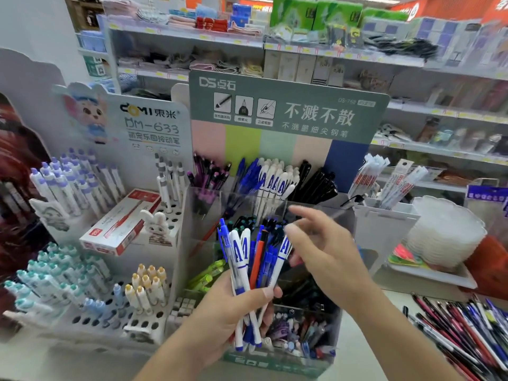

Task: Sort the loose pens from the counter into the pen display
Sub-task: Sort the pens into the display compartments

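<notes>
A fanned bunch of pens, blue, white and 1 red, stands upright in the left hand; the tiered pen display sits just behind both hands; loose pens lie right of the right hand.

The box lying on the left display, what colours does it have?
The box is white with red ends; the head view shows it.

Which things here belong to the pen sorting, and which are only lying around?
Part of the job:
- bunch of pens gripped in the left hand
- right hand, open above the bunch
- clear pen display
- loose pens on the counter

Just lying about:
- red-and-white pen box
- stack of white plates
- rabbit figure
</notes>
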